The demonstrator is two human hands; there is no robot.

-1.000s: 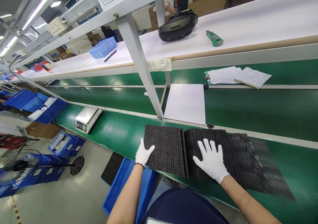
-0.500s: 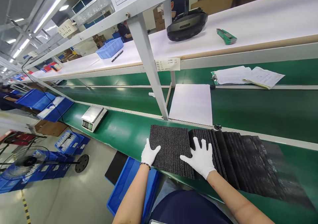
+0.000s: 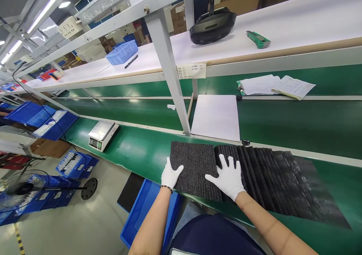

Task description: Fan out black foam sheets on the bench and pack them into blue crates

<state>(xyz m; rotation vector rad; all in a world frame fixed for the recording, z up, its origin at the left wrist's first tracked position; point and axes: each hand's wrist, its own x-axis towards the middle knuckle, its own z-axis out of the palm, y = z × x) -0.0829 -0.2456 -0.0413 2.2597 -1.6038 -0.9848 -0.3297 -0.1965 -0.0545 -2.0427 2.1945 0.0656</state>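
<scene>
Fingers spread, my gloved right hand [image 3: 227, 175] lies across the right edge of the foam stack [image 3: 194, 168], having come left off the fanned sheets [image 3: 283, 183] within the last second. Its thumb rests on the stack, its fingers over the nearest of those sheets. Thumb apart from the fingers, my left hand [image 3: 171, 175] keeps its place at the stack's left edge. Neither one closes on anything; the two simply flank the stack, which sits in front of me on the green tabletop [image 3: 135, 143]. A second ago strips stood slightly away at its right end; now they run flush with the rest, so I judge the stack better gathered and steadied from both sides. The fanned sheets still lean over one another. Off to the left stands a scale [image 3: 102, 130]. Beyond come a white panel [image 3: 216, 117], papers [image 3: 260, 84], then a shelf [image 3: 305, 17] with a green cutter [image 3: 258, 39] and black headset [image 3: 213, 25].
</scene>
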